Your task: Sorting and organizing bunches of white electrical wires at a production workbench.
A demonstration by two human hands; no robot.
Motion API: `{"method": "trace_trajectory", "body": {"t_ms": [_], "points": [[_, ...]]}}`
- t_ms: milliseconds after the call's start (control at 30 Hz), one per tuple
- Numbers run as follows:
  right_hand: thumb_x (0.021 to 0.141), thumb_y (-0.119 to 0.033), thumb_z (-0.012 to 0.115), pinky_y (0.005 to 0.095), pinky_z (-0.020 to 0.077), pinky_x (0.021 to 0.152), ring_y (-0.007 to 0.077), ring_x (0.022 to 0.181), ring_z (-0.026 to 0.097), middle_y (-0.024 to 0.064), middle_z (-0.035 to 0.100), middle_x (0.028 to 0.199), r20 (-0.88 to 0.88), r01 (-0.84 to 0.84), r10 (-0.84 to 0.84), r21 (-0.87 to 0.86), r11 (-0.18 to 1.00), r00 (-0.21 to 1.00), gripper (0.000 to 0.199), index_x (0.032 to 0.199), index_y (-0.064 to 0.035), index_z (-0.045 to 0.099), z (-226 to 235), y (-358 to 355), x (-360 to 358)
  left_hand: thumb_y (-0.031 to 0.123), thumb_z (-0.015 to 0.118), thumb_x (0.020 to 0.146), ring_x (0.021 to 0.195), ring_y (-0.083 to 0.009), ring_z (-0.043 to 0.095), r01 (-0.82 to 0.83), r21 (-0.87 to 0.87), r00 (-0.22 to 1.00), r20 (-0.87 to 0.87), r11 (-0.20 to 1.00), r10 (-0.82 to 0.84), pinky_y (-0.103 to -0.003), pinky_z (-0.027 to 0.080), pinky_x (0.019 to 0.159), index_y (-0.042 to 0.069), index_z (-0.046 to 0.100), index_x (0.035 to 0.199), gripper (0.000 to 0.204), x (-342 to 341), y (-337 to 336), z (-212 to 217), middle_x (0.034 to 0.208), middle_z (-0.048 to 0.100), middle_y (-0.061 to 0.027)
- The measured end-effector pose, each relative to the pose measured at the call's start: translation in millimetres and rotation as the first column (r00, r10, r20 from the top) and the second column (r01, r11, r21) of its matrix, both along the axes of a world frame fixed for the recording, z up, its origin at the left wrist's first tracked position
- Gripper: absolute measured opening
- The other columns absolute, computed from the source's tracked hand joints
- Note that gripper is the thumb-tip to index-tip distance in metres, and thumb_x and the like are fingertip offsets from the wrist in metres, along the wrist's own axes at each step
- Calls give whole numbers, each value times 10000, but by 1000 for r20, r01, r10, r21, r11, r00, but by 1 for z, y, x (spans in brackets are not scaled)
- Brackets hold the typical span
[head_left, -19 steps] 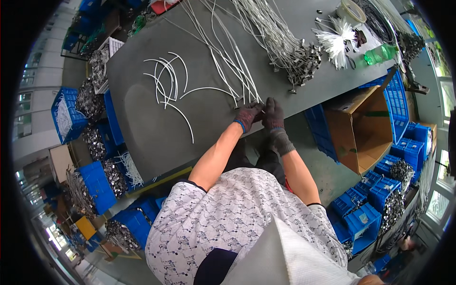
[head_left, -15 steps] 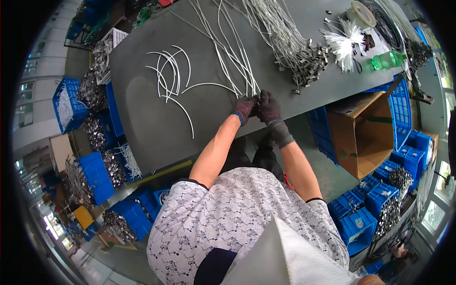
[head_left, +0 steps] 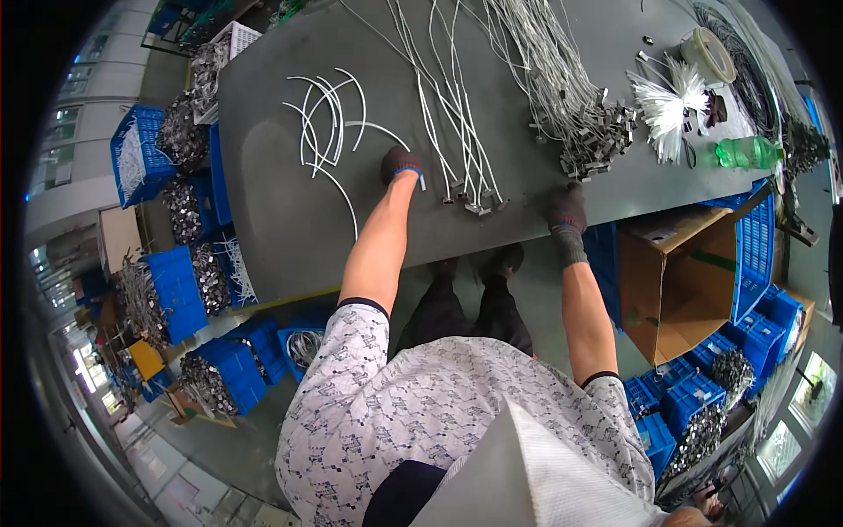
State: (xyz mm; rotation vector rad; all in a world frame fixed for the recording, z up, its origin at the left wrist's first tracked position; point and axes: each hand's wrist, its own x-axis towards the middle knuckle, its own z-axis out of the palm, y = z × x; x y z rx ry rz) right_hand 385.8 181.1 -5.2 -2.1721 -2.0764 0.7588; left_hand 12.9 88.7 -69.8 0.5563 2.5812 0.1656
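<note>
My left hand (head_left: 401, 164), in a dark knit glove, is closed around a curved white plastic tube (head_left: 376, 128), whose short end sticks out below the fingers. Left of it lie several more loose curved white tubes (head_left: 329, 119). Between my hands, a small group of wires in white sleeves (head_left: 457, 132) ends in small metal blocks (head_left: 477, 209). My right hand (head_left: 567, 211), gloved too, has its fingers bunched at the lower tip of a large bundle of wires with metal block ends (head_left: 599, 132). What its fingertips grip, if anything, is hidden.
Farther right on the grey table (head_left: 290, 220) are a fan of white strips (head_left: 672, 105), a round tub (head_left: 708, 56) and a green plastic bottle (head_left: 746, 154). An open cardboard box (head_left: 676, 272) stands below the table's right edge. Blue crates (head_left: 176, 294) with metal parts line the left.
My hands have parted from the ends of the sleeved wires, leaving their metal ends exposed. The left moved left onto a white tube; the right moved right to the large bundle.
</note>
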Motion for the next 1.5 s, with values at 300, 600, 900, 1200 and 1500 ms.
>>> {"method": "trace_trajectory", "body": {"t_ms": [300,600,900,1200,1500], "points": [[845,-565,601,508,506,873,402,1073,636,243,635,1146,-67,628,-625,75,774,778,596,1155,-59,546,-37,9,46,318,573,905,1124,-415,607,143,-98,990,-4,985,-144,-518,523,897,103,605,1175,347,47,-113,-2,1227,629,-191],[821,-379,653,503,512,873,446,1002,632,297,621,1138,-50,382,-390,347,857,919,498,1110,21,590,-8,12,20,371,581,849,1004,-418,659,338,-124,931,-101,933,-351,-516,543,828,84,676,1063,370,-39,-174,-86,1095,677,-213],[947,-222,534,492,507,767,434,918,624,257,633,995,-133,-231,308,406,884,942,248,1133,-73,599,-80,-50,160,196,680,856,795,-276,703,-486,213,657,728,848,194,-383,580,663,44,667,934,171,87,-122,34,919,706,-138],[887,-248,543,503,523,754,391,959,669,237,670,1084,98,-363,475,-518,775,874,272,915,-20,689,-35,-480,484,100,668,862,637,-210,661,-592,159,229,973,790,-24,-373,570,536,43,616,846,79,347,-67,30,784,676,-104],[899,-277,517,502,519,851,381,1038,649,222,673,1084,186,-8,219,-744,668,958,309,1044,-77,703,-4,-608,564,150,660,880,635,-250,672,-586,653,645,734,479,-212,-375,553,554,29,600,914,139,438,-33,114,789,675,-107]]}}
